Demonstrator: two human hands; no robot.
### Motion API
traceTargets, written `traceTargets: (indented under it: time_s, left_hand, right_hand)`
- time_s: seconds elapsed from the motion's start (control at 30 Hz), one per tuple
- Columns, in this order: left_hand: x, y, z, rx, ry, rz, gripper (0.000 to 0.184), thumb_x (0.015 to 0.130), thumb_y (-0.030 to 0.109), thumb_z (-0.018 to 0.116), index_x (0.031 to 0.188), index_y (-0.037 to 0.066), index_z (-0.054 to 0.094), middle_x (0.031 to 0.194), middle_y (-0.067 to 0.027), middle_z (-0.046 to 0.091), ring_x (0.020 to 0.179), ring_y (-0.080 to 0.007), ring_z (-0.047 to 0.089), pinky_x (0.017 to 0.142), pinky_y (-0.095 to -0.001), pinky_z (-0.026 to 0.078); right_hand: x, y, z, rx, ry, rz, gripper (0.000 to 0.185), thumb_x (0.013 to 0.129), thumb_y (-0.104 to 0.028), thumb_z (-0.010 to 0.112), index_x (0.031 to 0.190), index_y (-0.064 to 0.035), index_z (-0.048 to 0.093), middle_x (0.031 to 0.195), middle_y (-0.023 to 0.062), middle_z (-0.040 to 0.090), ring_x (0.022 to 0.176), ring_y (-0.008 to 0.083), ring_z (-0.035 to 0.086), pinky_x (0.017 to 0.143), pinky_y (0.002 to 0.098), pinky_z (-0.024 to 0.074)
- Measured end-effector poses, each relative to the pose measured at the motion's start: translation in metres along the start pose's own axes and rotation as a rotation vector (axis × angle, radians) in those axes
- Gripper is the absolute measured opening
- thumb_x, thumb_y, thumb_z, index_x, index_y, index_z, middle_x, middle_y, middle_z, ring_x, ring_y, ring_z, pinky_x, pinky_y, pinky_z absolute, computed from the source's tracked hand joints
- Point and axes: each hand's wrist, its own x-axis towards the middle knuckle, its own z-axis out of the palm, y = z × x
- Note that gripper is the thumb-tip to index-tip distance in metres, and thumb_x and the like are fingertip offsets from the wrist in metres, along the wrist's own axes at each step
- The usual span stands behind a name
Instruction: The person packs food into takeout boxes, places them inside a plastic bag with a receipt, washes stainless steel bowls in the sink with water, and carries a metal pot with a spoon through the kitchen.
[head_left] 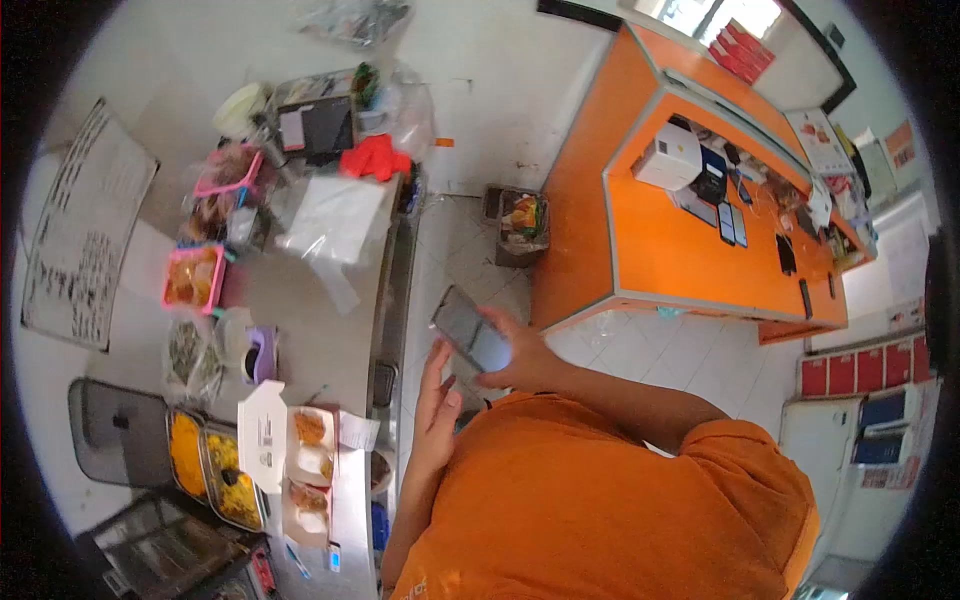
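Observation:
A dark-framed phone [468, 328] is tilted in front of my orange shirt, its lower part bright. My right hand [518, 352] holds it by the right side, with fingers wrapped round its edge. Just left of the phone, my left hand [436, 400] is raised with its fingers stretched out and apart from the thumb. Its fingertips are close to the phone's lower left edge; whether they touch it I cannot tell.
At left, a steel counter [300, 290] bears open food boxes [312, 465], metal trays of yellow food [232, 478], pink baskets [194, 278] and plastic bags. A bin [522, 225] stands ahead. An orange desk [640, 250] at right holds several phones.

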Motion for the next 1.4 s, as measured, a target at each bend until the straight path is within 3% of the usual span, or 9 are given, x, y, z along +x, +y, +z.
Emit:
traceTargets:
  time_s: [0.07, 0.27, 0.6, 0.9, 1.03, 1.1, 1.2, 1.27, 1.4]
  left_hand:
    - [-0.003, 0.003, -0.024, -0.022, -0.066, -0.063, 0.072, 0.101, 0.035, 0.059, 0.159, 0.007, 0.029, 0.163, -0.0137, 0.033, 0.150, -0.0302, 0.031, 0.120, -0.0450, 0.027]
    - [0.059, -0.047, 0.078, -0.014, 0.106, -0.204, 0.059, 0.103, 0.033, 0.057, 0.154, 0.012, 0.038, 0.154, -0.0161, 0.047, 0.133, -0.0304, 0.052, 0.107, -0.0452, 0.043]
    - [0.070, -0.078, 0.130, 0.068, 0.416, -0.312, 0.052, 0.101, 0.019, 0.061, 0.148, 0.013, 0.042, 0.144, -0.0137, 0.057, 0.121, -0.0255, 0.060, 0.095, -0.0385, 0.050]
    - [0.066, -0.076, 0.153, 0.106, 0.478, -0.316, 0.048, 0.101, 0.020, 0.061, 0.144, 0.009, 0.043, 0.140, -0.0154, 0.059, 0.118, -0.0251, 0.062, 0.093, -0.0374, 0.051]
    - [0.055, -0.076, 0.144, 0.148, 0.504, -0.269, 0.049, 0.100, 0.021, 0.062, 0.144, 0.008, 0.043, 0.140, -0.0168, 0.058, 0.118, -0.0255, 0.062, 0.092, -0.0377, 0.051]
    - [0.057, -0.075, 0.139, 0.073, 0.479, -0.315, 0.052, 0.101, 0.025, 0.063, 0.145, 0.008, 0.043, 0.140, -0.0169, 0.059, 0.118, -0.0260, 0.062, 0.093, -0.0372, 0.051]
    - [0.077, -0.056, 0.152, -0.420, 0.354, -0.370, 0.053, 0.101, 0.029, 0.064, 0.145, 0.007, 0.044, 0.135, -0.0172, 0.062, 0.116, -0.0269, 0.064, 0.093, -0.0364, 0.052]
    - [0.104, -0.026, 0.173, -0.821, 0.226, -0.441, 0.049, 0.103, 0.033, 0.062, 0.141, 0.004, 0.050, 0.125, -0.0166, 0.067, 0.113, -0.0283, 0.066, 0.093, -0.0365, 0.054]
    - [0.081, -0.100, 0.117, -0.337, 0.374, -0.310, 0.023, 0.103, 0.017, 0.061, 0.121, 0.002, 0.063, 0.109, -0.0118, 0.070, 0.099, -0.0211, 0.069, 0.082, -0.0378, 0.060]
  right_hand:
    - [-0.002, 0.053, -0.003, -0.089, 0.314, 0.001, 0.104, 0.062, -0.031, 0.093, 0.145, -0.0040, 0.037, 0.132, 0.0213, 0.056, 0.128, 0.0335, 0.053, 0.109, 0.0440, 0.0402]
    - [-0.047, 0.247, -0.277, -0.348, 0.787, 0.552, 0.085, 0.057, -0.027, 0.092, 0.122, -0.0014, 0.044, 0.113, 0.0226, 0.066, 0.094, 0.0365, 0.071, 0.082, 0.0506, 0.0577]
    - [-0.056, 0.258, -0.412, -0.819, 0.463, 0.831, 0.072, 0.072, -0.054, 0.082, 0.119, -0.0019, 0.068, 0.126, 0.0266, 0.063, 0.108, 0.0424, 0.064, 0.089, 0.0500, 0.0548]
    - [0.028, 0.427, -0.576, -0.475, 1.136, 0.685, 0.045, 0.081, -0.048, 0.075, 0.107, -0.0113, 0.078, 0.102, 0.0194, 0.076, 0.100, 0.0376, 0.072, 0.090, 0.0476, 0.0549]
    - [0.021, 0.322, -0.532, -0.609, 1.462, 0.179, 0.020, 0.088, -0.023, 0.073, 0.087, -0.0032, 0.073, 0.091, 0.0185, 0.074, 0.091, 0.0358, 0.072, 0.078, 0.0434, 0.0548]
    - [0.026, 0.269, -0.471, -0.547, 1.383, -0.282, 0.017, 0.089, -0.020, 0.070, 0.093, -0.0035, 0.065, 0.090, 0.0127, 0.067, 0.084, 0.0301, 0.065, 0.077, 0.0414, 0.0511]
    - [0.013, 0.174, -0.316, -0.078, 0.686, -0.245, 0.008, 0.093, -0.013, 0.060, 0.095, -0.0055, 0.063, 0.091, 0.0102, 0.063, 0.082, 0.0262, 0.061, 0.075, 0.0406, 0.0508]
    - [0.013, 0.184, -0.186, -0.480, 0.345, -0.755, 0.018, 0.091, -0.019, 0.060, 0.100, -0.0050, 0.065, 0.103, 0.0157, 0.065, 0.096, 0.0343, 0.062, 0.087, 0.0465, 0.0491]
    - [-0.011, 0.074, -0.097, -0.181, -0.369, -0.805, 0.019, 0.090, -0.015, 0.064, 0.106, -0.0041, 0.066, 0.111, 0.0141, 0.067, 0.104, 0.0359, 0.065, 0.090, 0.0477, 0.0495]
